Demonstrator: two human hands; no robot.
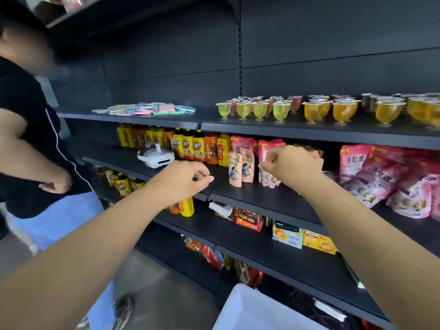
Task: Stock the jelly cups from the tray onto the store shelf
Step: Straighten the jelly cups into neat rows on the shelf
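The small clear plastic jelly cups (316,110) stood in rows on the dark metal upper shelf (285,129), right of its middle. Each was a footed goblet shape with a sealed foil lid; green ones stood at the left of the group, amber-orange ones to their right, and a few reddish ones sat behind. The white plastic tray (250,310) showed at the lower edge, near the floor, and its inside could not be seen.

Both arms reached forward, below the jelly shelf. The left hand (188,179) hung in the air with its fingers loosely curled, thumb and forefinger close together, holding nothing. The right hand (290,166) was also loosely curled in front of the pink snack pouches (381,177); whether it pinched anything could not be told.

The pink pouches carried large Chinese characters, too blurred to read with certainty. The yellow and orange drink bottles (190,146) had labels with Chinese lettering that was illegible. A white headset-like device (156,157) lay beside the bottles. Pastel flat packets (147,108) lay at the left of the upper shelf. A person in a dark shirt (28,129) stood at the left
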